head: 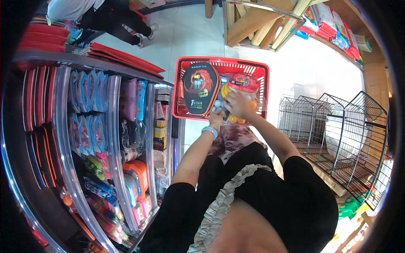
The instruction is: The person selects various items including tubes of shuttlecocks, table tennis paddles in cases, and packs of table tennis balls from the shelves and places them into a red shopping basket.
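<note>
A red plastic shopping basket (pixel 221 59) stands before me. In its left half lies a dark paddle-shaped table tennis racket case (pixel 201 88) with orange edging and printed writing. To the right is clear plastic packaging (pixel 261 107) with orange balls (pixel 232 118) and pale balls (pixel 217 103). My left hand (pixel 217 116), a pale blue band on its wrist, pinches the packaging at the basket's near rim. Over the balls reaches my right hand (pixel 239 105), its fingers by a yellow item (pixel 225 90); its grip is unclear. Beyond it sits a red-and-clear package (pixel 243 83).
Shelves with clear dividers (pixel 114 151) and packaged goods run along my left. Black wire racks (pixel 332 136) stand on the right. Ahead is a metal-framed bin of wooden bats (pixel 262 27). A person in dark trousers (pixel 110 20) stands at the upper left.
</note>
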{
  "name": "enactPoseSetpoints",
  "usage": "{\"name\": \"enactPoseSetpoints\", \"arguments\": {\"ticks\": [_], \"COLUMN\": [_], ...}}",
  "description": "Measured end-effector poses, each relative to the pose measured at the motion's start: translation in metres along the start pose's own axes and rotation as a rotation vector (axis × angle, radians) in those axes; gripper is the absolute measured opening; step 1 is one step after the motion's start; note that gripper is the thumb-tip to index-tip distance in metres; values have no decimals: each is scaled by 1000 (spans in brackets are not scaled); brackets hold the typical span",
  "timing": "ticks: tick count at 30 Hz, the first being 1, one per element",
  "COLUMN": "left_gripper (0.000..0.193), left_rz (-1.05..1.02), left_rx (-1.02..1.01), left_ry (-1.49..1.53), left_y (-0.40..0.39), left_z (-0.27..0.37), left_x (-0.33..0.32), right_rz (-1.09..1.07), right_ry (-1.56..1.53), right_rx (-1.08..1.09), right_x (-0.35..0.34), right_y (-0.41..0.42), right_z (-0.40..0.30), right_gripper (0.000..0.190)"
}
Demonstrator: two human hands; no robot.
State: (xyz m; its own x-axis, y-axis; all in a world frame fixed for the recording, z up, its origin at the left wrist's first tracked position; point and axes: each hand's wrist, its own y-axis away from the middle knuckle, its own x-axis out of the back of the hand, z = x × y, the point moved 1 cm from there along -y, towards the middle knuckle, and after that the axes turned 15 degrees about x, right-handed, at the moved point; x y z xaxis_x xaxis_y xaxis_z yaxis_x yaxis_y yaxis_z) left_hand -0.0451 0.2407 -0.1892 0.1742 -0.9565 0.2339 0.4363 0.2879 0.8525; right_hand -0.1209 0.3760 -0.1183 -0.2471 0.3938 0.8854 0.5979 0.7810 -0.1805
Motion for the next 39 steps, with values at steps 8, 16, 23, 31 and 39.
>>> {"name": "enactPoseSetpoints", "arguments": {"ticks": [8, 16, 23, 31, 39], "left_gripper": [7, 17, 22, 27, 27], "left_rz": [49, 160, 246, 565, 292], "left_rx": [-467, -563, -164, -390, -766], "left_ry": [-183, -233, 332, 329, 522], "left_y": [-8, 7, 70, 203, 390], "left_z": [41, -34, -135, -112, -9], "left_x": [13, 56, 144, 260, 365], "right_rz": [134, 94, -144, -332, 508], "right_ry": [66, 45, 42, 68, -151], "right_rx": [4, 156, 80, 414, 1277], "right_x": [19, 9, 5, 42, 200], "right_y": [-5, 7, -19, -174, -284], "right_z": [9, 18, 33, -42, -344], "right_gripper": [46, 62, 62, 31, 32]}}
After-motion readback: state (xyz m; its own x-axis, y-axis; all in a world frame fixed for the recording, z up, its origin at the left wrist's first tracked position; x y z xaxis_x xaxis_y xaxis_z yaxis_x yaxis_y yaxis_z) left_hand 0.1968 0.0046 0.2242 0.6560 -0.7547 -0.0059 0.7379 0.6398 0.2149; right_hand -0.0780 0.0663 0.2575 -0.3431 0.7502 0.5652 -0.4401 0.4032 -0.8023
